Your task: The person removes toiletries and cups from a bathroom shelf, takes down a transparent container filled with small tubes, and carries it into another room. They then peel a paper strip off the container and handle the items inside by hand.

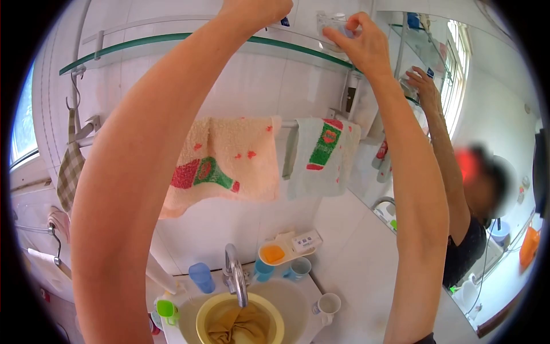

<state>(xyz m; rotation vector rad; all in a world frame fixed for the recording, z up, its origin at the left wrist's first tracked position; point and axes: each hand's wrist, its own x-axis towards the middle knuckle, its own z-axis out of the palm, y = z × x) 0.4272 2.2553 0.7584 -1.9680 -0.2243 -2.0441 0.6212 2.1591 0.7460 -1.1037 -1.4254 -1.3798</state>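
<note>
My right hand [365, 41] is raised at the glass shelf [149, 41], thumb and fingers closed on a small clear container [332, 24] standing at the shelf's right end. Whether it is glass or plastic I cannot make out. My left hand [260, 7] reaches over the same shelf and is cut off by the top edge of the view, so its fingers are mostly hidden. Close beside it is a small dark blue item [285, 22], only partly visible.
Below the shelf, a peach towel [229, 160] and a pale blue towel [315, 172] hang on a rail. Under them are a faucet [234, 269], a yellow basin [203, 321] with brown cloth, several cups and a soap dish [292, 255]. At right, a mirror [487, 103] reflects a person.
</note>
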